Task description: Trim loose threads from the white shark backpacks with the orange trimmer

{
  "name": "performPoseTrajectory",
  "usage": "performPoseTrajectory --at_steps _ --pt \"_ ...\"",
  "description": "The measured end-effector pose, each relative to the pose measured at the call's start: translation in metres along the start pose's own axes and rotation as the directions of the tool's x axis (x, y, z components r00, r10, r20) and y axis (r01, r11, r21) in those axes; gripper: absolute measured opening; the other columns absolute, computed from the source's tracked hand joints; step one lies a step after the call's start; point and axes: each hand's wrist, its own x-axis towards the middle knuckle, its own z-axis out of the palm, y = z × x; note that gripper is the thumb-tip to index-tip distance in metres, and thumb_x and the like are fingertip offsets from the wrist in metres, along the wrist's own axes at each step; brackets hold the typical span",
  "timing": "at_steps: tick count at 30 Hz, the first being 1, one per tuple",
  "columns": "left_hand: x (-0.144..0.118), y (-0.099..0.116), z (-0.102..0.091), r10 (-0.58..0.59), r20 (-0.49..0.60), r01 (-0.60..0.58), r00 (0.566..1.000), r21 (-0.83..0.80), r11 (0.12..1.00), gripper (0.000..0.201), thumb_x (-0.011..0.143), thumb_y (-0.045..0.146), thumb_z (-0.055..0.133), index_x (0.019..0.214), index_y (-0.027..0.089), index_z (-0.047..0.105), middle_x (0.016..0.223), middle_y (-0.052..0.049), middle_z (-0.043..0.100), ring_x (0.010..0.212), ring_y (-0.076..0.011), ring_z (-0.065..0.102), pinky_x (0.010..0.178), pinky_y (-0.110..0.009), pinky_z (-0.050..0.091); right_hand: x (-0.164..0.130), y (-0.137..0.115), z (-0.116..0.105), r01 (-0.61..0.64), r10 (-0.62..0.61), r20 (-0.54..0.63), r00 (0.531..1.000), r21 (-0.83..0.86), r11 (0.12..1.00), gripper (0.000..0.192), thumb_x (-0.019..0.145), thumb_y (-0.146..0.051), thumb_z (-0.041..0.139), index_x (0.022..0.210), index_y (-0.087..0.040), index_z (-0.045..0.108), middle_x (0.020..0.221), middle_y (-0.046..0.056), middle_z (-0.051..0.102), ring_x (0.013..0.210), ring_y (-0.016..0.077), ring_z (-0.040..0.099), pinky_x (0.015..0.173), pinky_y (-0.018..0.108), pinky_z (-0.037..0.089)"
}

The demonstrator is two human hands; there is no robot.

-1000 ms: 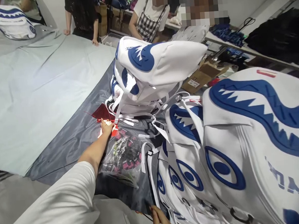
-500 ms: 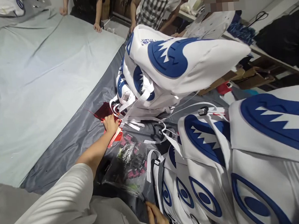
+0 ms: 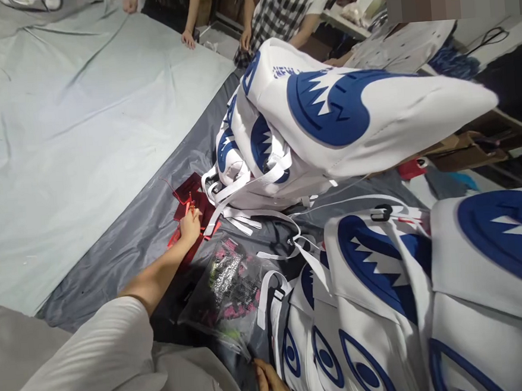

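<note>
My left hand (image 3: 190, 225) reaches out over dark grey fabric (image 3: 126, 252) and pinches one red shiny tag (image 3: 190, 207) from a small pile of red tags (image 3: 188, 191). Just below my forearm lies a clear plastic bag (image 3: 227, 293) of pink and black small parts. My right hand (image 3: 274, 388) shows at the bottom edge, fingers curled at the edge of that bag beside a stack of white backpacks with blue shark faces (image 3: 385, 306). A second heap of the same backpacks (image 3: 309, 120) stands behind the tags, white straps (image 3: 239, 209) trailing from it.
A wide pale grey-green cloth (image 3: 59, 126) covers the table to the left. Other people stand at the far edge, their hands (image 3: 187, 40) resting on the cloth. Cardboard boxes (image 3: 463, 148) and black bags (image 3: 512, 76) lie at the right, behind the backpacks.
The view has tilted down and right. My left hand stayed at the red tags and now lifts one between its fingers. My right hand barely moved.
</note>
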Motion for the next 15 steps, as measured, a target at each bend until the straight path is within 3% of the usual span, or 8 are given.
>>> performPoseTrajectory --at_steps 4,7,10,13,15 --pt "-0.043 -0.048 -0.038 -0.032 0.101 0.037 0.994 -0.053 0.998 0.048 0.1 0.042 0.023 0.096 0.019 0.065 0.06 -0.001 0.061 0.058 -0.0165 0.062 0.062 -0.029 0.048 0.014 -0.005 0.0 0.028 -0.025 0.138 0.99 -0.022 0.999 0.039 0.097 -0.044 0.043 0.102 -0.021 0.074 0.101 0.007 0.076 0.093 0.0224 0.073 0.086 0.029 0.059" --pt "-0.086 -0.074 -0.05 0.101 0.216 -0.084 0.971 -0.086 0.993 0.042 0.098 0.043 0.029 0.09 0.023 0.065 0.06 -0.001 0.061 0.059 -0.0181 0.062 0.063 -0.033 0.052 0.031 -0.018 -0.001 0.068 -0.06 0.212 0.975 -0.028 0.997 0.037 0.096 -0.04 0.044 0.103 -0.019 0.073 0.103 0.008 0.076 0.094 0.022 0.073 0.084 0.028 0.059" --pt "-0.127 -0.083 -0.045 0.25 0.302 -0.233 0.92 -0.091 0.968 0.038 0.096 0.038 0.031 0.09 0.026 0.067 0.076 -0.007 0.069 0.076 -0.0217 0.067 0.077 -0.04 0.056 0.047 -0.033 0.0 0.083 -0.076 0.197 0.977 -0.027 0.996 0.04 0.096 -0.041 0.042 0.1 -0.018 0.073 0.099 0.009 0.076 0.089 0.0226 0.074 0.079 0.028 0.061" --pt "-0.155 -0.08 -0.042 0.318 0.348 -0.297 0.882 -0.114 0.948 0.031 0.086 0.036 0.053 0.112 0.028 0.067 0.113 -0.011 0.07 0.112 -0.0249 0.063 0.099 -0.044 0.051 0.055 -0.042 -0.002 0.089 -0.08 0.207 0.975 -0.031 0.996 0.04 0.096 -0.043 0.042 0.1 -0.018 0.074 0.098 0.01 0.076 0.089 0.0229 0.074 0.079 0.029 0.061" --pt "-0.161 -0.079 -0.051 0.393 0.418 -0.381 0.819 -0.115 0.917 0.062 0.07 0.029 0.068 0.131 0.03 0.059 0.14 -0.008 0.056 0.136 -0.0274 0.046 0.116 -0.047 0.036 0.055 -0.04 -0.007 0.082 -0.073 0.203 0.976 -0.036 0.996 0.041 0.095 -0.044 0.043 0.101 -0.019 0.074 0.099 0.009 0.076 0.089 0.0228 0.074 0.081 0.03 0.06"
